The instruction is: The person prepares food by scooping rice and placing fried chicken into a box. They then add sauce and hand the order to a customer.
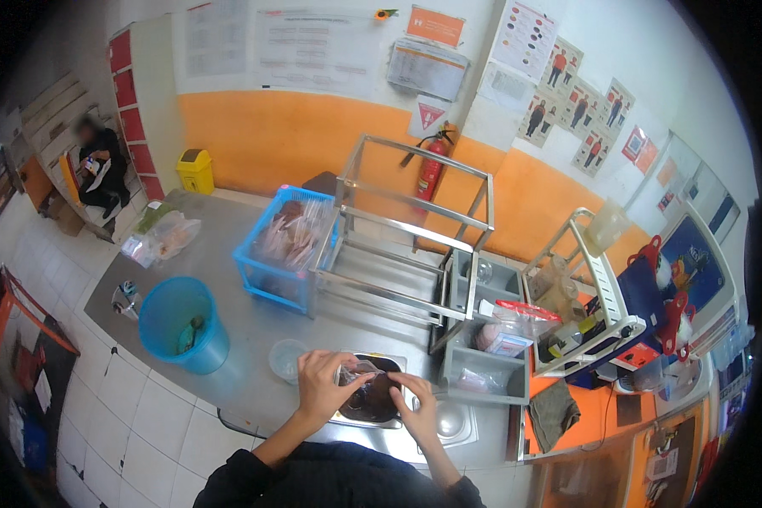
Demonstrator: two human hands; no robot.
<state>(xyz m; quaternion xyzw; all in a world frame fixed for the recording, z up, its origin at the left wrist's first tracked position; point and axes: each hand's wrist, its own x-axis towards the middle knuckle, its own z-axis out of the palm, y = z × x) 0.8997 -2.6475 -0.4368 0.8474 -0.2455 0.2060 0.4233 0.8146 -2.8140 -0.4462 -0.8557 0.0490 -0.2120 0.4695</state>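
My left hand (pixel 325 384) holds the left side of a clear plastic bag (pixel 359 368). My right hand (pixel 414 401) pinches the bag's right edge between thumb and fingertips. Right under the bag, a rectangular steel food pan (pixel 369 427) with dark brown contents (pixel 378 400) stands on the steel table. Whether the bag holds anything is hard to tell. A round translucent container (pixel 287 359) is just left of my left hand. A steel lid (pixel 452 420) lies partly behind my right hand.
On the steel table (pixel 247 343) stand a blue bucket (pixel 213 346), a blue crate (pixel 273 298) of filled bags and a metal rack frame (pixel 394 282). Grey bins (pixel 482 390) are at the right, beside a white shelf (pixel 609 273). A seated person (pixel 105 159) is far left.
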